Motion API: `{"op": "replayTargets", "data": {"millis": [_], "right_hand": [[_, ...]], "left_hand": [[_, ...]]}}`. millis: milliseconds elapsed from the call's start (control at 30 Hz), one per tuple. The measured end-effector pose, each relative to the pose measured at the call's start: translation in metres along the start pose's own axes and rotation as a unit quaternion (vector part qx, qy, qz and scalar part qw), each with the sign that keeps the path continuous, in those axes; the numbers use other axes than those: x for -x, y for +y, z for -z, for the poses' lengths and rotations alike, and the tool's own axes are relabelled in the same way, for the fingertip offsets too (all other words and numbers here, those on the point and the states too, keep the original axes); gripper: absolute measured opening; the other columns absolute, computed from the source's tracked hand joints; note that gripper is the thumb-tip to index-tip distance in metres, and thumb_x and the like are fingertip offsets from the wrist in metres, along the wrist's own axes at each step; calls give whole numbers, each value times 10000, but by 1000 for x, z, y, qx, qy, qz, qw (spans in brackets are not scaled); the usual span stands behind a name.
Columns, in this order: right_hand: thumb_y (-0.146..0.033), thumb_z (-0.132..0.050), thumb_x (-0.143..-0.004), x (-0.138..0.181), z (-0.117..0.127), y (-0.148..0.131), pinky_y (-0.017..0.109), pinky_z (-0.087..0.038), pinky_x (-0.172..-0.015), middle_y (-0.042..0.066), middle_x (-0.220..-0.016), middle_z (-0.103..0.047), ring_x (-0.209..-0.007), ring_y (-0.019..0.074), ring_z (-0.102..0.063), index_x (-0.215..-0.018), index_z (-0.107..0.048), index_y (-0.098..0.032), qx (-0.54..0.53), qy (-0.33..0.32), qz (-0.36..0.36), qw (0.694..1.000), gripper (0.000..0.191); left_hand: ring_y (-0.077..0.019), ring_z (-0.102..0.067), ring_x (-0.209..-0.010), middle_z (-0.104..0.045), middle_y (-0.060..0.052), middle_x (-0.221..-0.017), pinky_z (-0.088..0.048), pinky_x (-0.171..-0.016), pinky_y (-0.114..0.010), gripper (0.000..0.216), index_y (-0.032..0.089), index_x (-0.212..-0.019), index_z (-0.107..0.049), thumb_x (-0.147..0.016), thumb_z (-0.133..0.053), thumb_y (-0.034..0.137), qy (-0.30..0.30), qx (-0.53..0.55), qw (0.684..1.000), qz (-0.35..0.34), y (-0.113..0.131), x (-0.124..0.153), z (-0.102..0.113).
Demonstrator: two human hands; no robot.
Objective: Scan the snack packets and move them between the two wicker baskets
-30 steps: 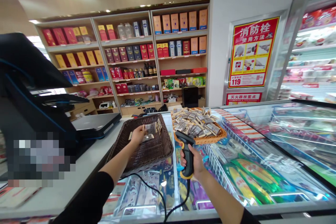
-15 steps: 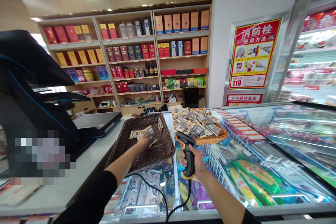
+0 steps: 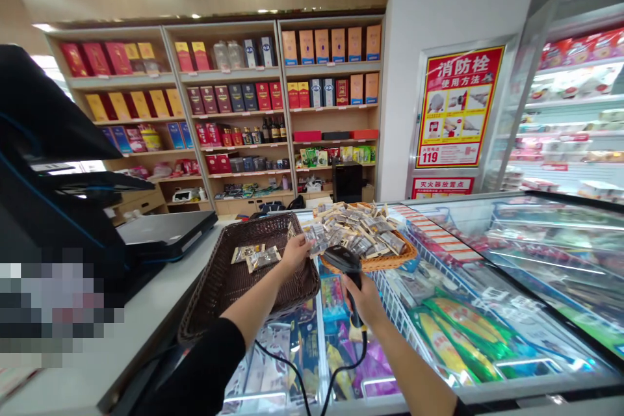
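Pinches a small, shiny, see-through plastic packet [image 3: 318,238] in the left hand [image 3: 295,253], at the right edge of a dark brown woven basket [image 3: 227,287] with sloping sides. Curls the right hand [image 3: 364,302] around the handle of a smooth black plastic scanner [image 3: 343,259] with a thin, bendy black cord [image 3: 336,372]. Holds both near a heap of crinkly little packets [image 3: 363,227] in an orange woven basket [image 3: 373,265]. Has the left hand farther right than half a second ago, away from the dark basket's middle. Leaves two flat, oblong packets [image 3: 263,259] lying there, both mostly side to side. Also tips the scanner differently now. Points the scanner's nose left and forward, toward the pinched packet, with the handle running down. Cannot tell the pinched packet's long axis because of blur.
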State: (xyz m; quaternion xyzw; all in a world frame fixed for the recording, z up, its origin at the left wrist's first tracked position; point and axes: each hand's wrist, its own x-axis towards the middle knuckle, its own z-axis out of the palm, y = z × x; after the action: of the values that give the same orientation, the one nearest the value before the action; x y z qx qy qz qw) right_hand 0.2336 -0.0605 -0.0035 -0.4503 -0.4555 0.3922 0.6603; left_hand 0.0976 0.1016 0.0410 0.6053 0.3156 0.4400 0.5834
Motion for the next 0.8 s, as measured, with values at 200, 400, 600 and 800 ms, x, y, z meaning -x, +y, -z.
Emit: {"op": "replayTargets", "data": {"millis": [200,400,600,800], "right_hand": [[-435,-645,-713,1,6,-3,233,-290,-345,-34,-370,-485,-305,113,-417,-625,-549,-190,62,10,26,998,278],[-408,-649,-715,4,4,-4,239,-283,-357,-23,-381,-497,-330,125,-433,-646,-575,-184,87,18,45,995,246],[-442,-575,-778,3,3,3,235,-300,-350,-32,-378,-471,-296,115,-423,-637,-523,-188,157,30,55,986,295],[-482,-562,-781,4,0,2,223,-312,-330,-39,-375,-462,-290,104,-411,-640,-514,-184,147,30,47,988,332]], "left_hand": [[-219,-655,-826,-712,-62,-823,-501,-726,-290,441,128,-870,-670,-571,-721,449,63,-55,993,-85,-8,4,11],[-217,-652,-846,-712,-75,-868,-499,-739,-289,452,117,-898,-666,-593,-698,449,66,-54,992,-91,-8,5,11],[-224,-655,-835,-715,-61,-855,-505,-696,-280,357,131,-858,-675,-623,-679,400,80,-72,990,-90,-6,7,10],[-228,-652,-870,-710,-82,-930,-496,-747,-297,391,126,-897,-670,-610,-695,389,73,-47,992,-91,-5,7,9]]}}
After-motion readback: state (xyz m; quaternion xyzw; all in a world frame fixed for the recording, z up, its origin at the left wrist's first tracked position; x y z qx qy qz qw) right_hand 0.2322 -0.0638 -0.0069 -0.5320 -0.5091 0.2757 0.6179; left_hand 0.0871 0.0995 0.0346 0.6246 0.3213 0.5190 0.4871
